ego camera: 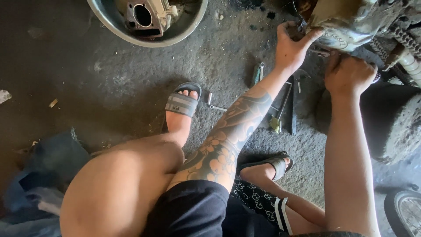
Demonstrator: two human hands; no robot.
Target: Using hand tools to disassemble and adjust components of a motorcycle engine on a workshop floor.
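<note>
Left hand [291, 47] fingers curl round the lower edge of the engine casing [346, 24] at upper right of frame, thumb up against its tan metal face, pressing not pinching. Right hand [348, 74] sits just below the casing, fingers folded under it and out of sight, so cannot tell if they grip a tool or a fastener. Casing looks like cast metal: judged heavy, stiff, likely oily and slick, with hard edges; best held by the lower rim with palm support underneath, not by fingertips. A drive chain [401, 37] runs at far upper right beside it. Outward from the hands: loose hand tools [280, 112] lie on the concrete floor [87, 66] under the left forearm, small wrench [258, 73] near them. A metal basin [175, 33] with an engine cylinder part [142, 17] sits at upper left-centre. Knobby tyre [394, 127] at right edge, sandalled feet mid-frame, blue cloth [39, 175] lower left.
</note>
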